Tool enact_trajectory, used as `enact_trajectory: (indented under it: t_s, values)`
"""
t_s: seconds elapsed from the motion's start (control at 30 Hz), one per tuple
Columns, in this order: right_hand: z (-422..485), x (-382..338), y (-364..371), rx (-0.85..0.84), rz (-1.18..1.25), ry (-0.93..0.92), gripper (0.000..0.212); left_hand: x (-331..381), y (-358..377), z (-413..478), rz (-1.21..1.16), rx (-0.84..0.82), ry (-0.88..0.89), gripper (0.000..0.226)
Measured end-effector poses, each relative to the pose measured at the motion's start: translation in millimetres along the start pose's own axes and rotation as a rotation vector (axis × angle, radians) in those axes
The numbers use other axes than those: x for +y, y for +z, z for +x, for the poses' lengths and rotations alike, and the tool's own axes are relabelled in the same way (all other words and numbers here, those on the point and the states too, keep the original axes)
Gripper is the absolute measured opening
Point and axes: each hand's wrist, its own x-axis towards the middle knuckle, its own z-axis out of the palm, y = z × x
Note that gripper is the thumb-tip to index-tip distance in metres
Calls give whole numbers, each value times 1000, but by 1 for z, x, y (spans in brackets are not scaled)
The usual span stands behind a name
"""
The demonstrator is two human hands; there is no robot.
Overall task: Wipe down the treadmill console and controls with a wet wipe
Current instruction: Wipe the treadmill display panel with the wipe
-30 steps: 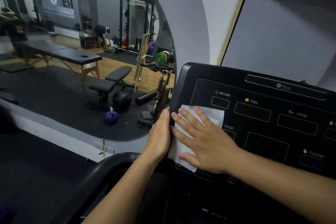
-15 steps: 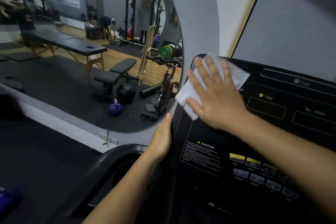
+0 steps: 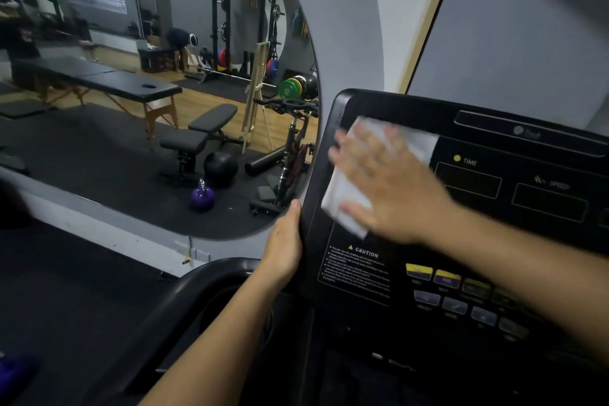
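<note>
Down off the top-left corner slid the wipe (image 3: 342, 194), while my left hand (image 3: 283, 250) stayed wrapped round the left edge of the console (image 3: 379, 102), steadying it. Just right of that edge, the wipe lay flat on the upper-left panel under my right hand (image 3: 395, 184), fingers spread and pressing; its long axis seemed to slant from lower left to upper right, though my palm hid much. I judged myself mid-wipe, needing next a firm sweep rightward across the time window (image 3: 468, 181), then down to the buttons (image 3: 448, 278).
</note>
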Motion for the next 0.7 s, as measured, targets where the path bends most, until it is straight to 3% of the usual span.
enact_trajectory:
  t_s: [0.1, 0.23, 0.43, 0.53, 0.6, 0.7]
  values:
    - [26, 34, -17, -11, -33, 171, 78, 0, -1, 0, 5, 1, -16, 47]
    - [28, 11, -17, 0, 8, 277, 77, 0, -1, -1, 24, 18, 4, 50]
    - [-30, -82, 8, -41, 65, -37, 77, 2, -1, -3, 49, -24, 25, 53]
    - [-43, -90, 16, -71, 64, -169, 77, 2, -3, -5, 57, -50, 48, 60]
    - [-34, -72, 17, -45, 81, -161, 79, 1, -3, -4, 53, -19, 37, 59]
    - [-2, -25, 4, -10, 31, -4, 82, 6, -2, -4, 61, 46, -4, 53]
